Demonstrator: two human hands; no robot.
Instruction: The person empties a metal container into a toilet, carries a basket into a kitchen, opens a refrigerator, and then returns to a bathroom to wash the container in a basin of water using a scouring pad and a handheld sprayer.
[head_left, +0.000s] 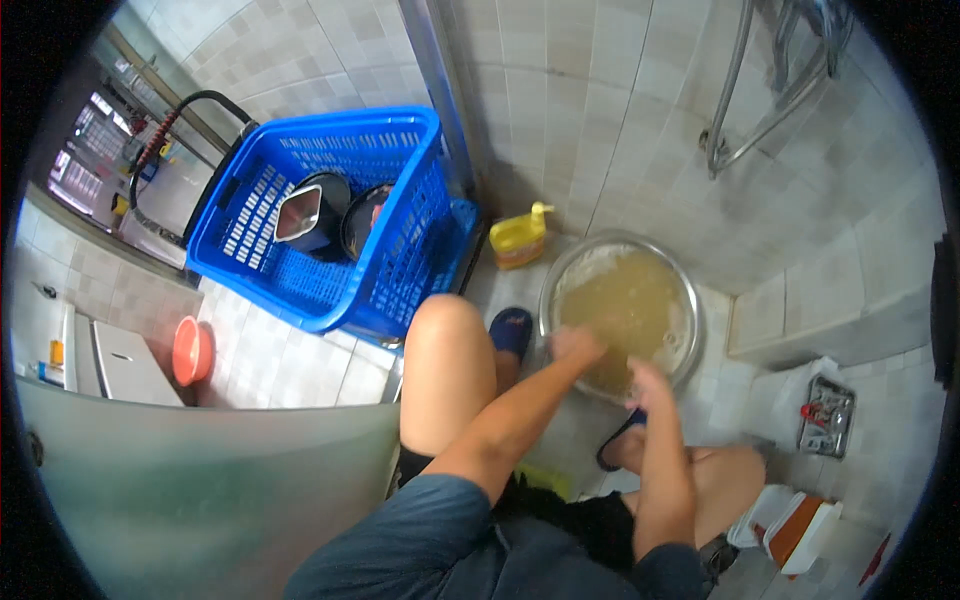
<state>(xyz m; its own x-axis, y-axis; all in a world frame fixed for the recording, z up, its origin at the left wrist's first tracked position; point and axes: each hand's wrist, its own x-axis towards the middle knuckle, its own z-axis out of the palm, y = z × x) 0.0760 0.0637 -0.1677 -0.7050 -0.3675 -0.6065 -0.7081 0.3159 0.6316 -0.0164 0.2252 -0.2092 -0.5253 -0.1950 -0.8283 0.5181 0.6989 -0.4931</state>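
Note:
A round metal basin (pixel 692 300) stands on the tiled floor in front of me, holding cloudy yellowish-brown water (pixel 622 295) with some foam. My left hand (pixel 578 348) is over the basin's near left part, its fingers smeared by motion and partly lost against the murky water. Close to the near rim is my right hand (pixel 650 386), also blurred, with the fingers pointing toward the water. Whether either hand grips anything cannot be made out. Just beyond the basin's left side stands a yellow pump bottle (pixel 517 241).
To the left, a large blue plastic basket (pixel 395 255) holds a rectangular metal container (pixel 298 213) and dark round pans. A frosted glass panel (pixel 210 480) curves at lower left. An orange basin (pixel 188 352) lies beyond it. Shower hoses (pixel 738 90) hang upper right; a metal tray (pixel 846 425) is at right.

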